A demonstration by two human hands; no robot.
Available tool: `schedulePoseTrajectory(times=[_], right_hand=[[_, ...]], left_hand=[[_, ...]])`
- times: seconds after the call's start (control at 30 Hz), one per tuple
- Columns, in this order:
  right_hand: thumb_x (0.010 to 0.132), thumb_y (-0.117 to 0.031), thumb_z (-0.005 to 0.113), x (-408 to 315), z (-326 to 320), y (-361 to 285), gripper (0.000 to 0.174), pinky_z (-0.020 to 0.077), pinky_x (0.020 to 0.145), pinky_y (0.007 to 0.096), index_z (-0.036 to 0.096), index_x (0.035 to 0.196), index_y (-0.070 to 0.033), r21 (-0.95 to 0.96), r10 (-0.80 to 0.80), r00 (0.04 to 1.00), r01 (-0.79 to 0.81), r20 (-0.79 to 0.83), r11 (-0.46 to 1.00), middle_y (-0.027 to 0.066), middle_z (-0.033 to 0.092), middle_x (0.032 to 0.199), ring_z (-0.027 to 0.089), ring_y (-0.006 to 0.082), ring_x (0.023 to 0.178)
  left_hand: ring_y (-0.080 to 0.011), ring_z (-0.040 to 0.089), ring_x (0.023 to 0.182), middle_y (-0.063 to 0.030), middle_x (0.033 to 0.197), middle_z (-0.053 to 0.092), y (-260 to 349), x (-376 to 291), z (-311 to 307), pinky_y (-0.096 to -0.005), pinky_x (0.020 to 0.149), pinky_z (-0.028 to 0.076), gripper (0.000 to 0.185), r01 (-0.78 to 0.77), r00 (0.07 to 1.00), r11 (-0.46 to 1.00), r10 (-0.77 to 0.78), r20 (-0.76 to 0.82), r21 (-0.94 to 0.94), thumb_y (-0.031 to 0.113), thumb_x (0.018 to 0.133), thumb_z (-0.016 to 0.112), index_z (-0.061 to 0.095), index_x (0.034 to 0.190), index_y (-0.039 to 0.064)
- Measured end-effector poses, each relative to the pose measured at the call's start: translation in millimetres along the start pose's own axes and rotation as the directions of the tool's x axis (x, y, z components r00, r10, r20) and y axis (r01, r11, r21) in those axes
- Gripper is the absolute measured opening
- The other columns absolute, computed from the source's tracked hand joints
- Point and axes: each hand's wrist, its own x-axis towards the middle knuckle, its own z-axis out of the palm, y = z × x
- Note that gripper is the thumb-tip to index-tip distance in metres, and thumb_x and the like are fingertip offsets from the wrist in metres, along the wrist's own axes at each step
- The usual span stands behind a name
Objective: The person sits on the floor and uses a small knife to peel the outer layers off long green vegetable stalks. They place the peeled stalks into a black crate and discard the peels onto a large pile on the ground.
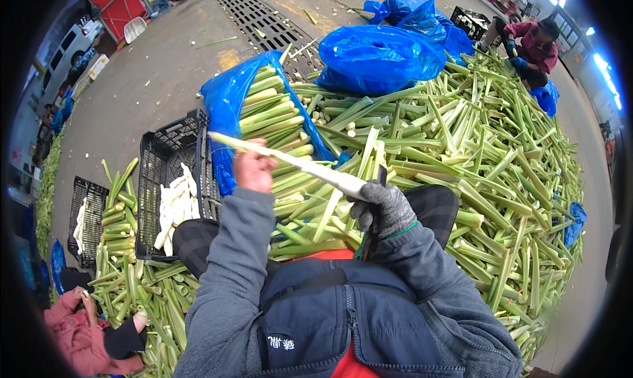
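Note:
A long peeled stalk point(306, 166), probably water bamboo, slants across in front of me, white at its thick end and pale green at its tip. My right hand point(386, 211), in a grey knit glove, grips the white end. A dark, narrow tool point(382, 176), seemingly a knife, is in the same hand; most of it is hidden. Bare and blurred, my left hand point(254, 169) is curled at the stalk's thinner part, fingertips showing beyond it. Whether it grips the stalk is unclear. Behind the stalk, a blue plastic bag point(222, 101) lies open, full of unpeeled green stalks point(269, 106).
A black crate point(148, 190) at left holds white peeled stems point(178, 205); a smaller crate point(91, 234) stands beyond. Green husks point(494, 180) heap up at right. A full blue bag point(381, 56) sits ahead. One person point(534, 51) works far right, another point(86, 333) lower left.

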Motion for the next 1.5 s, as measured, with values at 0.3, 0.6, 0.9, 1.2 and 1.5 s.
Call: schedulePoseTrajectory(times=[0.3, 0.6, 0.9, 1.2, 1.5], right_hand=[[0.085, -0.037, 0.063, 9.2, -36.4, 13.0, 0.053, 0.0510, 0.040, 0.0271, 0.053, 0.110, 0.009, 0.269, 0.069, 0.994, -0.088, 0.079, 0.959, 0.0155, 0.064, 0.085, 0.064, 0.0211, 0.055], [0.081, -0.034, 0.066, 3.6, -19.2, 4.0, 0.044, 0.0475, 0.040, 0.0251, 0.065, 0.091, 0.008, 0.041, -0.006, 0.993, 0.002, 0.115, 0.999, 0.0158, 0.065, 0.064, 0.057, 0.0178, 0.042], [0.080, -0.031, 0.066, 0.2, -22.8, 11.9, 0.043, 0.0458, 0.040, 0.0247, 0.062, 0.098, 0.008, 0.189, -0.001, 0.998, -0.009, 0.056, 0.982, 0.0134, 0.066, 0.071, 0.058, 0.0168, 0.045], [0.086, -0.039, 0.061, 5.0, -5.7, 9.6, 0.051, 0.0482, 0.041, 0.0248, 0.060, 0.101, 0.010, 0.166, 0.056, 0.986, -0.082, 0.155, 0.983, 0.0151, 0.065, 0.070, 0.059, 0.0176, 0.047], [0.093, -0.037, 0.058, 19.5, -9.4, 27.8, 0.041, 0.0484, 0.043, 0.0257, 0.060, 0.108, 0.001, -0.059, 0.123, 0.992, -0.124, -0.022, 0.990, 0.0111, 0.068, 0.077, 0.060, 0.0148, 0.049]], left_hand=[[-0.0076, 0.046, 0.050, -0.0002, 0.065, 0.053, 1.9, -30.4, -12.7, -0.0227, 0.044, 0.040, 0.032, -0.061, 0.832, 0.539, -0.438, 0.341, 0.840, 0.013, 0.088, 0.060, 0.057, 0.117, -0.002], [-0.0100, 0.039, 0.046, -0.0036, 0.059, 0.049, 38.9, -58.3, 33.2, -0.0246, 0.041, 0.034, 0.018, 0.261, 0.820, 0.946, -0.322, 0.473, 0.192, -0.003, 0.076, 0.050, 0.061, 0.090, 0.000], [-0.0092, 0.033, 0.044, -0.0017, 0.057, 0.042, 37.3, -42.0, 31.0, -0.0249, 0.040, 0.030, 0.021, -0.198, 0.979, 0.968, 0.189, 0.069, 0.152, -0.007, 0.070, 0.047, 0.054, 0.089, 0.000], [-0.0064, 0.049, 0.054, -0.0021, 0.072, 0.058, 15.7, -60.9, 14.0, -0.0200, 0.048, 0.039, 0.065, 0.046, 0.674, 0.863, -0.399, 0.621, 0.504, 0.031, 0.088, 0.068, 0.041, 0.138, 0.000], [-0.0288, 0.064, 0.073, -0.0160, 0.081, 0.066, 87.6, 18.8, -49.1, -0.0397, 0.070, 0.051, 0.031, -0.401, 0.835, -0.143, 0.349, 0.425, 0.905, 0.028, 0.077, 0.072, 0.063, 0.084, -0.001]])
